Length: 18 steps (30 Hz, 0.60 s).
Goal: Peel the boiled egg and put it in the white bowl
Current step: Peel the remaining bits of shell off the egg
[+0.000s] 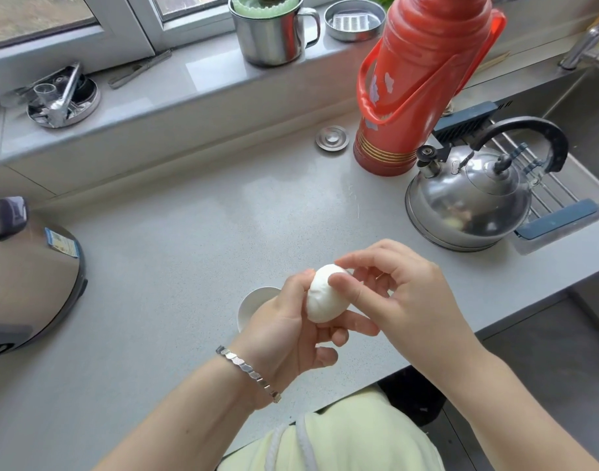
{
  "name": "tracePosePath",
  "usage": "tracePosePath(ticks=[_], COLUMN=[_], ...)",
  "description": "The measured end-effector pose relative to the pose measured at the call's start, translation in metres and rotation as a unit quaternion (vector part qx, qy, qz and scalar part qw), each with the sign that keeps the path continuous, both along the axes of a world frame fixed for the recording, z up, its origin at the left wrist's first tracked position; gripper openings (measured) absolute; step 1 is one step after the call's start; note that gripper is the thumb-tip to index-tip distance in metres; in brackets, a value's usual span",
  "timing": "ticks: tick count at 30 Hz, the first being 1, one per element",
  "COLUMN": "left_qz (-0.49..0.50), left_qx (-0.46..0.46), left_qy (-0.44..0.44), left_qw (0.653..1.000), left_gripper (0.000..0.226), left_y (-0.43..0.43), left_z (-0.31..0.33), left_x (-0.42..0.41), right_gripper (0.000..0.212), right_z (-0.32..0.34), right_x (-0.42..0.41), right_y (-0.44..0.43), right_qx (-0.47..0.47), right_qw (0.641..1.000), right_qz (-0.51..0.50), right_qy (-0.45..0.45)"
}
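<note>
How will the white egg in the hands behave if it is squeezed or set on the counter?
The egg looks smooth and shell-free where visible, so probably slippery and soft; a hard squeeze may split it. Its oval shape would likely roll on the flat counter, unlike in the white bowl.

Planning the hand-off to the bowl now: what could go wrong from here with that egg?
1. The egg, held only between fingers of the left hand and right hand, hangs over the countertop near its front edge, not over the white bowl; a slip could send it to the floor.
2. The bowl sits half hidden behind the left hand, which might knock it.
3. The egg's underside is hidden; shell bits may remain.
</note>
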<state>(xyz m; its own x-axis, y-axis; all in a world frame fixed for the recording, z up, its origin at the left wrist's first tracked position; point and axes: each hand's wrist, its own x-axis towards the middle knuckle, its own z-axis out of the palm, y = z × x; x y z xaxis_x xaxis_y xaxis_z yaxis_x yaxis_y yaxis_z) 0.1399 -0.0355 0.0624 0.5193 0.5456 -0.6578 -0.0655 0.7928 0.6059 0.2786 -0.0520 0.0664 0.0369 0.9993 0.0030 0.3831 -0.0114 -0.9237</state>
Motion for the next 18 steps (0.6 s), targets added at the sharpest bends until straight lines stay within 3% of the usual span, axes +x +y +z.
tracePosePath(ticks=[7,11,18], left_qz=[0.012,0.006,0.037], left_qx=[0.041,0.041,-0.046], left_qy=[0.024,0.012,-0.073], left_qw=[0.999,0.999,0.996], left_gripper=[0.043,0.044,0.044], left_y=[-0.0021,-0.0023,0.0004], left_z=[-0.0028,-0.0034,-0.0016], left_x=[-0.0024,-0.0047,-0.0078], right_gripper=[0.014,0.014,0.014], right_z=[0.0008,0.0035,-0.002], right_x=[-0.0005,-0.0006,0.0063], right_y=[0.0036,0.0063,0.0072], right_qx=[-0.019,-0.054,-0.048], right_qw=[1.0,0.996,0.993], right_qz=[-0.001,0.01,-0.022], right_qy=[0.01,0.075,0.108])
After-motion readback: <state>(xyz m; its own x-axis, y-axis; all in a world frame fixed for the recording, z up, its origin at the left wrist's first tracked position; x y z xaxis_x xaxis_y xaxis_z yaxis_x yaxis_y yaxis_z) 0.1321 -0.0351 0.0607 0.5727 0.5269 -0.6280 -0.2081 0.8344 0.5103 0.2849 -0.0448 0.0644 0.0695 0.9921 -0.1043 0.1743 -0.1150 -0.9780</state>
